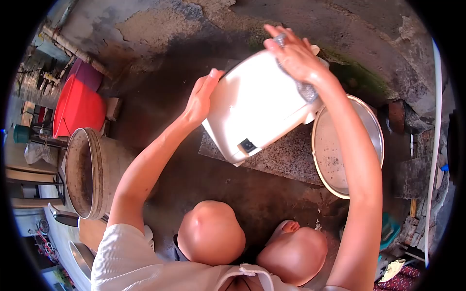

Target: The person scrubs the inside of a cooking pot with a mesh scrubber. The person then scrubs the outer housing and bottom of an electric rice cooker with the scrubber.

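Note:
A white, rounded appliance body [257,106] with a small dark square near its lower edge is tilted above a speckled stone slab [286,162]. My left hand [200,99] grips its left side, thumb up at the rim; the other fingers are partly hidden behind it. My right hand [297,57] lies across the upper right side with a silvery, mesh-like scrubbing cloth [307,91] under the palm and showing between the fingers. Close to my right forearm is a round metal basin [318,160] containing cloudy water, partly covered by that arm.
A large, stained bucket [97,169] stands at the left, with a red tub [80,109] behind it. A rough wall [320,19] rises beyond the slab. Down the right side runs a white pipe [435,145]. My knees [211,233] are below the slab.

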The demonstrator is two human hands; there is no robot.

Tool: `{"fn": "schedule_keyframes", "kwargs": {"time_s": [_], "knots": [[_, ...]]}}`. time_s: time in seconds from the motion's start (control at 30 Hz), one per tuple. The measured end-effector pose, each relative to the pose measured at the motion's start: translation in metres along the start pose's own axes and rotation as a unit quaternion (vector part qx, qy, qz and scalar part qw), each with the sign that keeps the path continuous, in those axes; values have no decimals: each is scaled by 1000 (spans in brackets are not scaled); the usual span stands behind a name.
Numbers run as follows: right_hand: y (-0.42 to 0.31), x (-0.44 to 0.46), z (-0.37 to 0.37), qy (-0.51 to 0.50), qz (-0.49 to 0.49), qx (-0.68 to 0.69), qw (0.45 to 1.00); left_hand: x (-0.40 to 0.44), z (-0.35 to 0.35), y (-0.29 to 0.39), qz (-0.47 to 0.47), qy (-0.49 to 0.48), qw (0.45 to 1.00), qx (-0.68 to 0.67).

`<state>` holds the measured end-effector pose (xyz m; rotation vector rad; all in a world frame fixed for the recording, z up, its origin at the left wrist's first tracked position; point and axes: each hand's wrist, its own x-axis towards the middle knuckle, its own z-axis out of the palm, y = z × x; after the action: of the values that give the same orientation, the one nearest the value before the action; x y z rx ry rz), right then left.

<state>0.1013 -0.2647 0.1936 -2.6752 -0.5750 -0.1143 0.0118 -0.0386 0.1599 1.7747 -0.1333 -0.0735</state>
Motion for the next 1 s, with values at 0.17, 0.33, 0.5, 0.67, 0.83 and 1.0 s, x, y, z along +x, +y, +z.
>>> {"fn": "schedule_keyframes", "kwargs": {"time_s": [0.17, 0.33, 0.5, 0.67, 0.83, 1.0], "knots": [[-71, -46, 20, 67, -140, -190, 969, 13, 10, 10, -32, -74, 988, -133], [-34, -11, -5, -9, -67, -54, 996, 7, 4, -15, 61, -8, 998, -13], [16, -42, -10, 41, -23, -37, 998, -6, 6, -3, 40, 51, 995, 80], [-2, -104, -11, 41, -182, 35, 982, -17, -11, -32, 62, 82, 995, 16], [81, -117, 35, 129, -25, 375, 918, -6, -45, -51, 89, 12, 995, 39], [46, -130, 33, 148, -18, 340, 929, 32, -1, 48, 33, -88, 964, 249]]}}
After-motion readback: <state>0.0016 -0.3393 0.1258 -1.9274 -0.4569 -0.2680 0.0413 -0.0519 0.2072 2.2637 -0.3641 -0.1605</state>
